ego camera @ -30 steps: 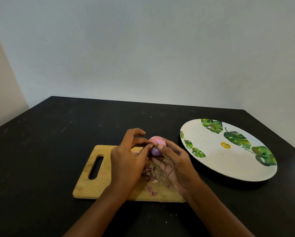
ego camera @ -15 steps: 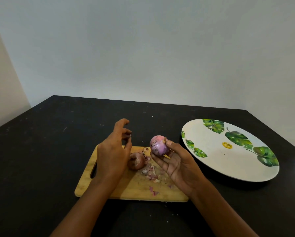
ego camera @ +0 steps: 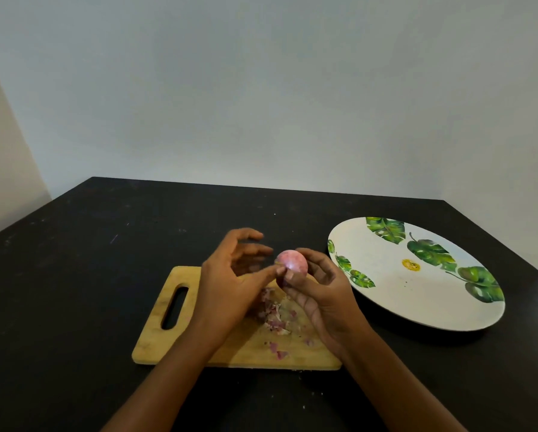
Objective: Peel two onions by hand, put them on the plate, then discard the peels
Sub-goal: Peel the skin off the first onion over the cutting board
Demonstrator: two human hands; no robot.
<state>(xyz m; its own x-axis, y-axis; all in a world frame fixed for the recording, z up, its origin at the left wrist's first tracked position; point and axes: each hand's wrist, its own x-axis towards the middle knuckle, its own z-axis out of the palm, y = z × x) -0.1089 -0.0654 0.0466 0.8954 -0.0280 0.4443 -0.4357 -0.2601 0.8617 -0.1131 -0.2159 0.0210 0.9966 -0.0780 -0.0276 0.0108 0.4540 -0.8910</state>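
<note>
Pink onion (ego camera: 291, 264) half hidden by gripping right hand (ego camera: 320, 294), left hand (ego camera: 230, 288) fingers (ego camera: 246, 235) spread, peels (ego camera: 275, 316) partly covered

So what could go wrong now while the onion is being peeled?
The right hand holds the onion only in its fingertips, above the board, while the left hand touches it with its thumb. It might slip, drop and roll across the table. The peels lie loose on the board, some near its front edge, so a brushing wrist could scatter them onto the table.
</note>
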